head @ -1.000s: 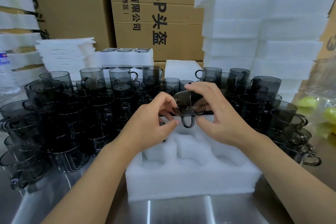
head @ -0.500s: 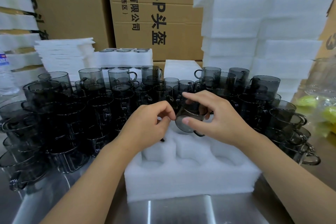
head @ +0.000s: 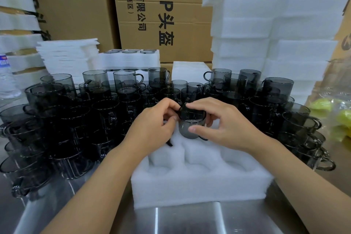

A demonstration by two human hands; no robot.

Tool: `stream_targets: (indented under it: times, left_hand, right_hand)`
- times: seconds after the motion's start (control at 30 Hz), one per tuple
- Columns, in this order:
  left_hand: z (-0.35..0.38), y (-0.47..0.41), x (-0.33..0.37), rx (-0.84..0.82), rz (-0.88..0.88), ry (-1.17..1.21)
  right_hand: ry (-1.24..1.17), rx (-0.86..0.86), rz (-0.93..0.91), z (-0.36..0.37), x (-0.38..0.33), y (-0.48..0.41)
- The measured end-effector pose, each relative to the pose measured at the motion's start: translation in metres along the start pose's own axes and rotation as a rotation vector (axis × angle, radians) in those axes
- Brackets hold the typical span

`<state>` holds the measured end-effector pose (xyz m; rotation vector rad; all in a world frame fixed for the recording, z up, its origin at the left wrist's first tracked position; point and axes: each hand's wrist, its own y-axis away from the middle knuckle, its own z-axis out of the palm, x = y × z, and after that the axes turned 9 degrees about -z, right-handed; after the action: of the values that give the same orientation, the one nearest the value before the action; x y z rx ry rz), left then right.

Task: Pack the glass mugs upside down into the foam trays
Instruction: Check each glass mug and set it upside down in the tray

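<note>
The mug point(head: 190, 129) sits partway into a far-row pocket of the foam tray point(head: 199, 190), seemingly base up. The right hand point(head: 228, 125) grasps it, thumb in front, and the left hand point(head: 153, 127) pinches its left edge. If the handle misses its slot, the mug could jam or tilt. Loose mugs point(head: 106, 112) crowd both sides, so the open room is over the near pockets.

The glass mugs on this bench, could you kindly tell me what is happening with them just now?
A person is packing them. The left hand and right hand together hold one smoky glass mug at a back pocket of the white foam tray. Many more mugs stand stacked around it on the steel bench.
</note>
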<state>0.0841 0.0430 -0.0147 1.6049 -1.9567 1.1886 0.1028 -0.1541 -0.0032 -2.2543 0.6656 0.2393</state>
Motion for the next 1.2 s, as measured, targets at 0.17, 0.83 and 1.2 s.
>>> stream_targets:
  times: [0.17,0.83,1.2]
  left_hand:
    - [-0.0004,0.0009,0.0008,-0.019,0.006,-0.012]
    - [0.0004,0.0006,-0.0043,-0.034,0.041,0.034]
    - [0.0002,0.0016,-0.0007,-0.128,0.02,0.042]
  right_hand:
    - [-0.013,0.01,0.07,-0.0014,0.0023,0.0003]
    - [0.062,0.004,0.072,-0.0004,0.0054,0.0006]
    - [0.15,-0.12,0.079,0.0,0.0061,-0.0005]
